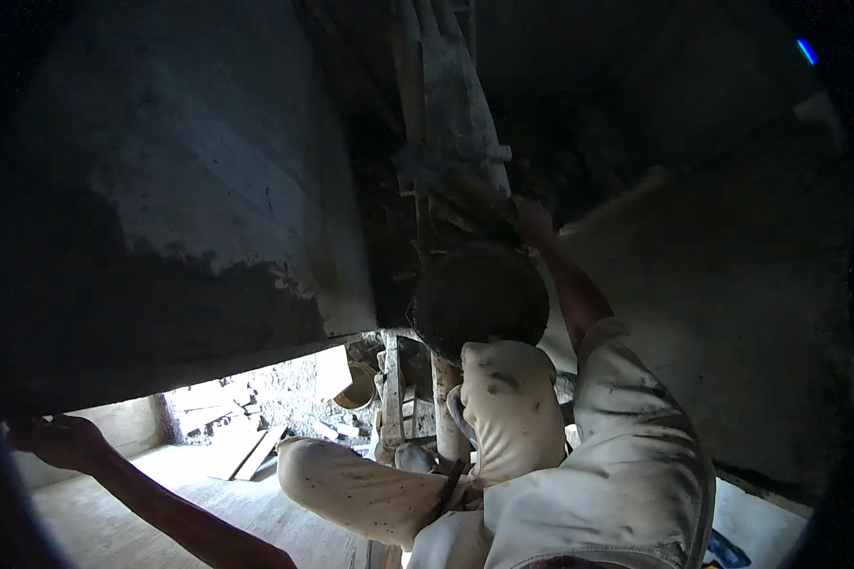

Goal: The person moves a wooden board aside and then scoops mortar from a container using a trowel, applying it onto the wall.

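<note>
In deep shadow, my right hand (533,220) reaches forward, just above a round dark pan (482,299). Its fingers look closed, but what they hold is lost in the dark. The pan sits directly ahead of my raised knee, beside pale upright poles. Far to the left, my left hand (55,441) is at the lower edge of a large concrete wall (199,332), fingers curled against it; the fingertips fade into the dark rim. A darker patch with a ragged border covers the lower part of this wall.
Pale boards and poles (460,104) rise ahead. Another concrete surface (712,313) stands on the right. Below, in bright light, lie a bucket (356,387), loose planks (256,453), rubble (213,403) and a pale floor (199,493). My bent legs (512,412) straddle wooden poles.
</note>
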A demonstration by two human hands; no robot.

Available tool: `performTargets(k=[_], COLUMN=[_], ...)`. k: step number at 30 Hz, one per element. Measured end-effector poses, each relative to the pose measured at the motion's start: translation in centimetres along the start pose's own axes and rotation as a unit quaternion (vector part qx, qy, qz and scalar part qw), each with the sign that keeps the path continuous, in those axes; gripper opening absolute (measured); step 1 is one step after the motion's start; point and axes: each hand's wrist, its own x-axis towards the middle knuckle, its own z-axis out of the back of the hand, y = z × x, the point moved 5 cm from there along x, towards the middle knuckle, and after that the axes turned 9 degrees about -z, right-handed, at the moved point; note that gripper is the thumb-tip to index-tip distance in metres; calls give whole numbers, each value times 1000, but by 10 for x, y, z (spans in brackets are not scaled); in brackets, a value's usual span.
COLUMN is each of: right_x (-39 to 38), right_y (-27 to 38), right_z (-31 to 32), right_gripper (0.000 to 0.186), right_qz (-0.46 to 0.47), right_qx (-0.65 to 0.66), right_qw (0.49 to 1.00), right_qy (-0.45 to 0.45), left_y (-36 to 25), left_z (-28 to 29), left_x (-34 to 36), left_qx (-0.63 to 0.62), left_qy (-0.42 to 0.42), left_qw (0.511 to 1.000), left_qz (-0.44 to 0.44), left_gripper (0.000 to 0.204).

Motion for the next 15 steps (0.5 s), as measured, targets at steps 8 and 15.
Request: performTargets(k=[8,15], right_x=[-17,75], right_y=[41,39], right_z=[115,203], right_gripper=[42,42], right_qz=[183,68], right_qx=[56,298], right_qw=[967,931], right_qy=[-170,-198], left_y=[-12,16], left_z=[10,5], left_x=[8,-6], left_qx=[-136,-186], left_qy=[13,-35], left_qw=[985,981], left_qz=[105,46], left_gripper=[40,41])
